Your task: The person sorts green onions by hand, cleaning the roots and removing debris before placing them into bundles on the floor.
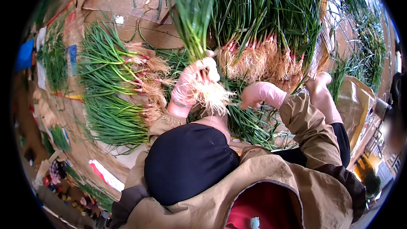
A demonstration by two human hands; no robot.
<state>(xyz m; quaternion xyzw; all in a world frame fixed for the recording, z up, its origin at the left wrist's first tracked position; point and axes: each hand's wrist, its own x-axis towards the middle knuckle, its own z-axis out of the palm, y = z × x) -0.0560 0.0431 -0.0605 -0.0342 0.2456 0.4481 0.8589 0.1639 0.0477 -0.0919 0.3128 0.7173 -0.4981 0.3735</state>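
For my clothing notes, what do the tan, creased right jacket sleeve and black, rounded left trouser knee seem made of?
The right sleeve: probably woven cloth, matte, from its folds. The left trouser knee: likely fabric, smooth and dull, stretched nearly creaseless; fibre unclear.

Your held bunch [196, 29]: leaves mid-green, stem ends whitish, roots pale straw. Left of the held bunch, your smaller pile [108, 80]: leaves bright green, stems pink-red, roots tan. Right of it, your larger pile [258, 12]: leaves darker green, stems pinkish, roots tan. Below it, your trouser leg [190, 161]: plain navy-black; your jacket [190, 212]: plain khaki, dark brown panels; your inner garment [271, 205]: red.
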